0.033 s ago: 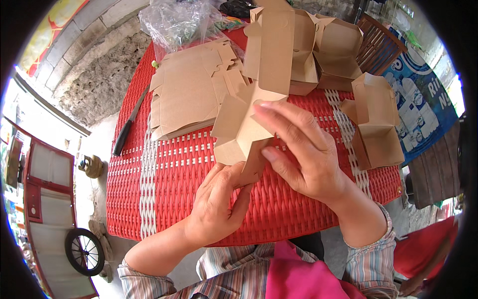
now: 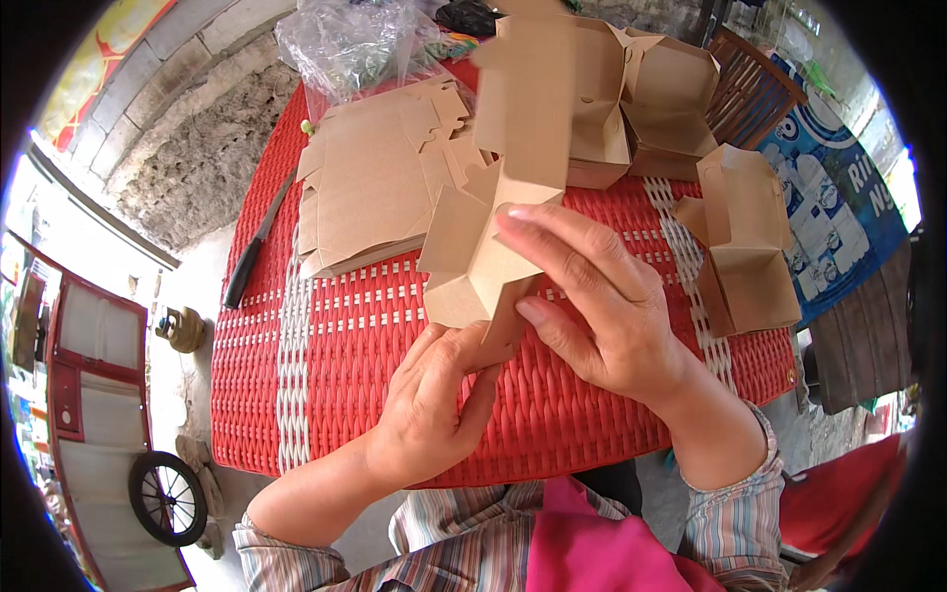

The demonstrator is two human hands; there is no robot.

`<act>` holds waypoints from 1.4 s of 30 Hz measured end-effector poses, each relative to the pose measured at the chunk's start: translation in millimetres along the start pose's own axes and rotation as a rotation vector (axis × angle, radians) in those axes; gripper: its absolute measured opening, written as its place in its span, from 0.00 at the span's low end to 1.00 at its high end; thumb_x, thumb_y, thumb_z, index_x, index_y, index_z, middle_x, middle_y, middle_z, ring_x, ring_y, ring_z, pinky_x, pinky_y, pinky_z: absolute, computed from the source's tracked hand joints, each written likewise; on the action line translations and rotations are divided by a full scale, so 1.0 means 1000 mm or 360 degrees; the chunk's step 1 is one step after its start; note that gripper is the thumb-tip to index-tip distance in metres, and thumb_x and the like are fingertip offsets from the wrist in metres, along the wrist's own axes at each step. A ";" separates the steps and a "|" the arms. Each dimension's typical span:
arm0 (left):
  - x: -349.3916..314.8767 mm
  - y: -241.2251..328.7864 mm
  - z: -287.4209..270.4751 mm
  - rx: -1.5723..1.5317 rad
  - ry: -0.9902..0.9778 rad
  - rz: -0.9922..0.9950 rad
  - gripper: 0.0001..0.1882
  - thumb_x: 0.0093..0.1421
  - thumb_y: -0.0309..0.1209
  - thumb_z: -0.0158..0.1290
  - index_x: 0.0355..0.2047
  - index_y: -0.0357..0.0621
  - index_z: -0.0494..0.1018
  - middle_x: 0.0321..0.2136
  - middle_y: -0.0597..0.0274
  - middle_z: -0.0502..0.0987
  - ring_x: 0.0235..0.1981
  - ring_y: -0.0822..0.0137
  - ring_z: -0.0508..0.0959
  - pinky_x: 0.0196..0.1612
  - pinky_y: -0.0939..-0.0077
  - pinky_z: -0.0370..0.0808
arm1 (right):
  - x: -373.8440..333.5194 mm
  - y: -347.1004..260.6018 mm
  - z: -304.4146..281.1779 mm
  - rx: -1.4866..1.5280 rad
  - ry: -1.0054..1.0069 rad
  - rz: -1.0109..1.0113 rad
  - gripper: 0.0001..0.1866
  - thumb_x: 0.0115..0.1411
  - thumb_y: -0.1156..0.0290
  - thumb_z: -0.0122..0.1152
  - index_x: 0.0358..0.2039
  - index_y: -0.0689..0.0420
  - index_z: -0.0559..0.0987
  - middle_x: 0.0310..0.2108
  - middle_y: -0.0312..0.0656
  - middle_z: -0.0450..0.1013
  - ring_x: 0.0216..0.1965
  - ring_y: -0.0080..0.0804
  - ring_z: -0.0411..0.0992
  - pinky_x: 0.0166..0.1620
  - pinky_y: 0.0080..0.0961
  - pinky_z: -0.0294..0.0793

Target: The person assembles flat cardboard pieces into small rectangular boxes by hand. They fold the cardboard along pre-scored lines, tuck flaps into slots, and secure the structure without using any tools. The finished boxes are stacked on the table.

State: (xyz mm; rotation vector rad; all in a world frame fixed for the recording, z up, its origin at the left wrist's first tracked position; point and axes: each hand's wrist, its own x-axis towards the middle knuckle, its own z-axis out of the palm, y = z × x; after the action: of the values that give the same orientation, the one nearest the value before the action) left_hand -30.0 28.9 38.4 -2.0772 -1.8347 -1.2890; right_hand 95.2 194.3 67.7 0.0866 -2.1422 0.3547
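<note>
A partly folded brown cardboard box (image 2: 508,261) is held above the table in front of me, its long lid flap (image 2: 533,109) pointing away. My left hand (image 2: 434,395) pinches its near corner between thumb and fingers. On the box's right side is my right hand (image 2: 602,306), its fingertips touching the inside and its thumb by the outer wall. Beyond the left side of the box lies a stack of flat, unfolded box blanks (image 2: 370,178). Folded open boxes stand at the back right (image 2: 671,94), and another open box (image 2: 750,276) sits at the right edge.
The table (image 2: 335,395) has a red and white woven top. A knife (image 2: 258,242) with a black handle lies left of the blanks. Clear plastic bags (image 2: 355,44) are at the back. Past the table are a wooden chair (image 2: 750,84) and a spoked wheel (image 2: 168,498).
The box's long lid flap has swung slightly left. My right hand has shifted a little left with its fingertips on the box; my left hand keeps its place.
</note>
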 end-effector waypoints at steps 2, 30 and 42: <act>0.001 0.000 0.002 0.0006 0.0014 0.0049 0.26 0.50 0.11 0.58 0.50 0.29 0.67 0.34 0.50 0.81 0.33 0.54 0.80 0.39 0.64 0.74 | 0.000 0.000 0.000 0.0032 -0.0058 -0.0018 0.29 0.55 0.76 0.64 0.60 0.57 0.74 0.54 0.47 0.72 0.45 0.42 0.78 0.42 0.31 0.81; 0.000 0.014 -0.021 -0.1169 0.0121 -0.0866 0.13 0.65 0.22 0.56 0.48 0.29 0.70 0.35 0.57 0.81 0.35 0.78 0.79 0.37 0.83 0.76 | -0.001 -0.003 0.002 0.0070 0.0273 -0.0135 0.31 0.49 0.85 0.69 0.56 0.62 0.73 0.43 0.44 0.70 0.36 0.33 0.73 0.34 0.26 0.77; 0.003 0.012 -0.019 -0.1597 0.0250 -0.0898 0.17 0.66 0.22 0.54 0.53 0.30 0.66 0.43 0.53 0.80 0.44 0.72 0.79 0.46 0.77 0.79 | -0.007 0.003 0.001 -0.0017 0.0157 -0.0278 0.23 0.48 0.84 0.69 0.48 0.61 0.79 0.51 0.54 0.76 0.41 0.40 0.78 0.39 0.29 0.79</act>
State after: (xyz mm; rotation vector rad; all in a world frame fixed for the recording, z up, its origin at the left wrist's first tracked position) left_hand -29.5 16.7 57.8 -1.6392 -1.9819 -2.8856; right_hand 97.9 196.3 60.8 0.2438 -2.0215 0.2400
